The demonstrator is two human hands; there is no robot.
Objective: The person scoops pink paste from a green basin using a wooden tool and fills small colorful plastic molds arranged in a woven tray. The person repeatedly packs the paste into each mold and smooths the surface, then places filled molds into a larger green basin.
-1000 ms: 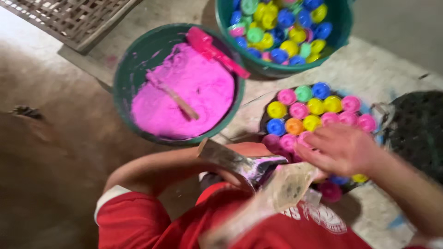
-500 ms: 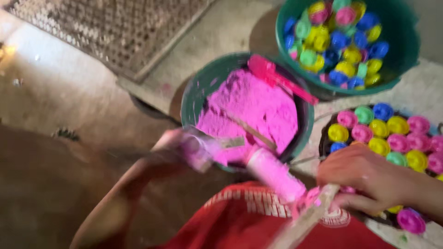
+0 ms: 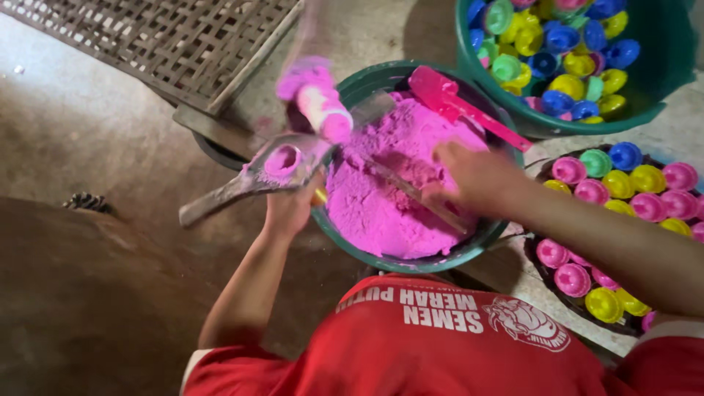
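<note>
The metal mould (image 3: 282, 163), packed pink, has swung from the lap to the powder basin's (image 3: 469, 253) nine o'clock edge, left hand (image 3: 292, 205) clenched on it. Right hand (image 3: 469, 176) now grasps the stick (image 3: 411, 192) in the powder; filled cups (image 3: 631, 183) wait at three o'clock.
</note>
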